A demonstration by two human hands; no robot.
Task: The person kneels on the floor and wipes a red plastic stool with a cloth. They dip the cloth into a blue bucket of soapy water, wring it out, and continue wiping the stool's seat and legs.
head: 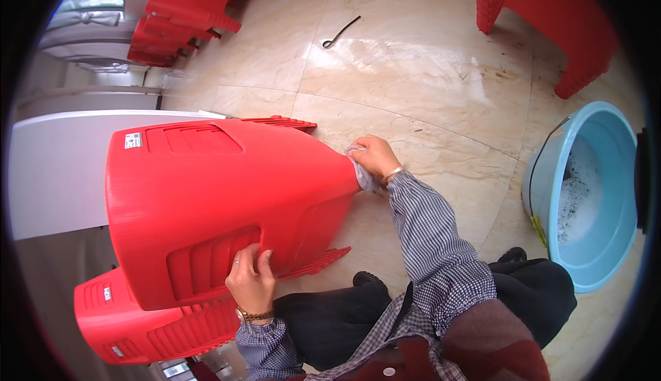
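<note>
Before me stands a stack of red plastic stools [222, 174], with a small white label near the far left corner of the top one. My right hand [373, 156] grips a greyish cloth [365, 175] and presses it against the narrow right end of the top stool. At the stool's near side, my left hand [251, 280] holds the rim of a slatted recess, thumb and fingers bent around it. To the right, a light blue plastic bucket [557, 174] contains foamy water [581, 202] and something dark, partly hidden by the bucket's wall.
Another red stool stack [186, 324] is at the lower left, and more red stools [191, 1] stand at the upper left. Red stacked seats [547, 14] occupy the upper right. A thin dark strip [342, 32] with a looped end lies on the tiled floor [413, 107]. A white panel [57, 174] borders the left.
</note>
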